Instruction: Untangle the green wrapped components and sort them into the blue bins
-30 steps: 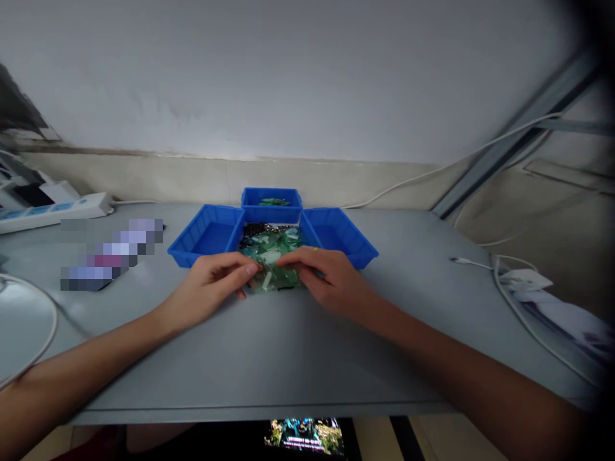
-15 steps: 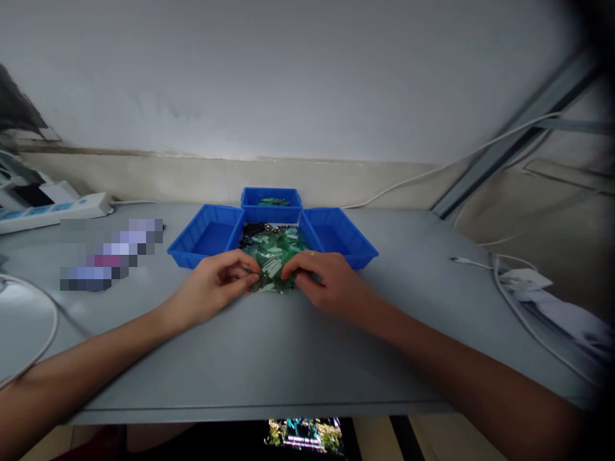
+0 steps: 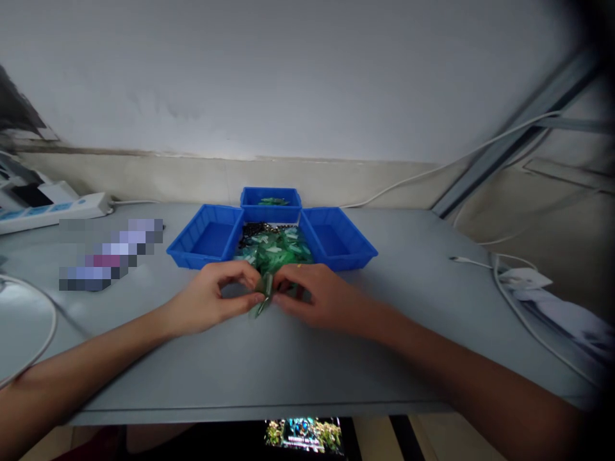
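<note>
Between both hands is a small green plastic packet (image 3: 262, 301), upright and slightly tilted. My left hand (image 3: 211, 298) pinches its left side with thumb and index finger. From the right, my right hand (image 3: 317, 296) grips the packet's other side with closed fingertips. Just behind the fingers lies a pile of green packets (image 3: 278, 250), with dark chain-like pieces (image 3: 257, 232) at its back left. Blue trays stand around the pile: a left tray (image 3: 185, 256), a right tray (image 3: 358, 259) and a back tray (image 3: 271, 214) with a few green packets in it.
A white power strip (image 3: 91, 206) and a pixelated object (image 3: 113, 253) are at the left of the grey table (image 3: 269, 378). White cables and papers (image 3: 552, 307) lie at the right. A lit screen (image 3: 305, 434) shows below the front edge.
Both hands have moved slightly nearer the front edge and closer together. A green packet is now held between them, in front of the pile.
</note>
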Demonstrator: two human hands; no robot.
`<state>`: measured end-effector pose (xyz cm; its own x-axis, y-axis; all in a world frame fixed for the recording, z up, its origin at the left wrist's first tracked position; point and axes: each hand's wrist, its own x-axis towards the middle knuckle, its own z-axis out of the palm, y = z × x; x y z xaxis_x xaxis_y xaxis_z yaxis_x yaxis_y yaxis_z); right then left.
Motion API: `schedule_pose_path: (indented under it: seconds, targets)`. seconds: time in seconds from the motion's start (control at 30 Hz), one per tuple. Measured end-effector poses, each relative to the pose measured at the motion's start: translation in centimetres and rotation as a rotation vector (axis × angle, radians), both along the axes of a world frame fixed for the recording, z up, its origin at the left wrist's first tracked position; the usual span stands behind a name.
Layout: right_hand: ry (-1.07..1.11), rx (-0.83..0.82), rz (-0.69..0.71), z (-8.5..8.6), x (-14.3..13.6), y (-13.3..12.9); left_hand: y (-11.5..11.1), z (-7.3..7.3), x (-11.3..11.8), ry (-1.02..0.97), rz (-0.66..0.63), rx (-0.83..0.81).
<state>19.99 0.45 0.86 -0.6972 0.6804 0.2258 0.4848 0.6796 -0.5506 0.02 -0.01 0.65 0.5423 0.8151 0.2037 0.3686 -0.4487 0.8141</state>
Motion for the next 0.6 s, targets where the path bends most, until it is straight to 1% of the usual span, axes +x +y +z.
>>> schedule_pose_path:
  seconds: [0.1,0.2,0.3,0.33,0.4,0.5,0.53,0.6]
  targets:
    - [-0.017,-0.058,0.026,0.19,-0.24,-0.50,-0.22,0.30,-0.01,0.064,-0.063,0.017]
    - [-0.050,-0.082,-0.002,0.07,-0.34,-0.62,-0.35,0.36,0.02,0.084,-0.113,0.051]
    - [-0.039,-0.062,-0.045,-0.18,-0.39,-0.44,-0.46,0.17,0.12,0.085,-0.176,0.100]
    - [-0.029,-0.057,-0.050,-0.20,-0.39,-0.35,-0.47,0.07,0.15,0.072,-0.179,0.104]
    - [-0.022,-0.065,-0.058,-0.05,-0.41,-0.19,-0.40,-0.17,0.19,0.000,-0.131,0.086]
    - [-0.024,-0.090,-0.077,0.45,-0.44,-0.05,0.00,-0.47,0.14,-0.132,0.024,0.027]
    - [-0.020,-0.092,-0.081,0.59,-0.45,-0.03,0.18,-0.51,0.11,-0.134,0.063,0.004]
    - [-0.011,-0.075,-0.076,0.69,-0.44,0.05,0.50,-0.50,0.05,-0.083,0.074,-0.058]
